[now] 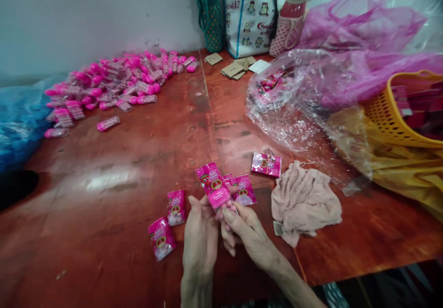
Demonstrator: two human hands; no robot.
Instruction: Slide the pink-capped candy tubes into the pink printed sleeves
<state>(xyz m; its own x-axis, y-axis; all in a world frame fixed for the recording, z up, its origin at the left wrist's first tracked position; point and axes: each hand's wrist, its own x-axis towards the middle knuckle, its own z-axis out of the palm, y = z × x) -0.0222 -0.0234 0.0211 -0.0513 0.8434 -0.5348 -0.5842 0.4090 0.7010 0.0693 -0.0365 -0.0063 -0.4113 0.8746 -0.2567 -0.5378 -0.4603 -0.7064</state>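
We look from one head-worn camera, forward and down over the red table (138,160), close to our hands at bottom centre, wall at top.

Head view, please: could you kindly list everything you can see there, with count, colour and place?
held packet: one, pink, in both hands.
loose packets: four, pink, on the table around the hands.
capsules: a large pile, pink and clear, far left.
cloth: one, beige, right of the hands.
plastic sheeting: clear and pink, far right.
basket: one, yellow, right edge.
bags: a green and a white one, by the wall.
bottle: one, pink and cream, beside the bags.
blue bag: one, left edge.
card pieces: several, brown, before the bags.
table: one, red-brown.
left hand: grip on the held packet.
right hand: grip on the held packet.
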